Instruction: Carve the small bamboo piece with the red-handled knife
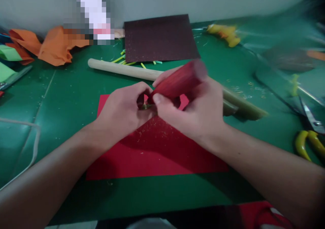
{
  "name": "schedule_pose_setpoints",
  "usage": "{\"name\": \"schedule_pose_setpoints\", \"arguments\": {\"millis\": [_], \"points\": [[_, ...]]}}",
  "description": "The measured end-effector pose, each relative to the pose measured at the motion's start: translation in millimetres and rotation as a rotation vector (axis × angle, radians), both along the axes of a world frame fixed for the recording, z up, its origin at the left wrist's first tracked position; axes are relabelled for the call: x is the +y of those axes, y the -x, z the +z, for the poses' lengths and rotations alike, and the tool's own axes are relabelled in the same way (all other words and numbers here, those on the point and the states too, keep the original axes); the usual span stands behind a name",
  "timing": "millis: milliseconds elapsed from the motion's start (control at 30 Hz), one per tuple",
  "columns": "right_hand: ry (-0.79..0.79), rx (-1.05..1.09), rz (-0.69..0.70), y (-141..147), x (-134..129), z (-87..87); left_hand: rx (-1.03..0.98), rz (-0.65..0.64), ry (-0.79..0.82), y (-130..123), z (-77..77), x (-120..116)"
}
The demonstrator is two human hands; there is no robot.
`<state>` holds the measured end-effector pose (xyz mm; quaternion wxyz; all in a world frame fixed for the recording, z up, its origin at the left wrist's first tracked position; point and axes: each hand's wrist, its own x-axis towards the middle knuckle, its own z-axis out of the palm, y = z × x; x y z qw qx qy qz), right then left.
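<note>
My right hand (pixel 200 110) is closed around a red, tapered wooden-looking handle (pixel 179 80), its thick end pointing up and right. The handle's narrow end reaches down beside the fingers of my left hand (pixel 122 105), and any tip is hidden. Curled and closed, my left hand meets the right one. A small greenish-gold piece (pixel 145 106) shows between its fingers, too blurred to name. Both hands are over a red sheet (pixel 157 161) sprinkled with fine gold-coloured bits.
Behind my hands lie a pale wooden rod (pixel 122 69) and a dark brown sheet (pixel 159 39) over yellow-green strips. An olive tube-like piece (pixel 250 107) sits beyond my right hand. Yellow-handled scissors (pixel 308 142) are at right, crumpled orange paper (pixel 56 48) at left.
</note>
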<state>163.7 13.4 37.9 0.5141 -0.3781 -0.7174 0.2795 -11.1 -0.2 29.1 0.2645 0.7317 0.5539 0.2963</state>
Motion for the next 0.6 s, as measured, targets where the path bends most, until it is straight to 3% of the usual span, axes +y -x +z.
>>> {"name": "schedule_pose_setpoints", "arguments": {"millis": [100,200,300,433,600], "points": [[0.078,0.145,-0.105,-6,7,0.9,0.109,0.063,-0.04,14,1.5,1],[0.164,0.246,-0.079,-12,16,-1.1,0.298,0.064,-0.095,25,2.0,2],[0.214,0.301,-0.022,-17,21,-5.0,0.414,0.041,-0.044,27,3.9,3],[0.257,0.301,0.026,-19,22,-8.6,0.362,0.054,0.061,23,4.5,0],[0.361,0.287,-0.008,-20,21,-12.0,0.246,0.042,0.027,20,-5.7,-9]]}}
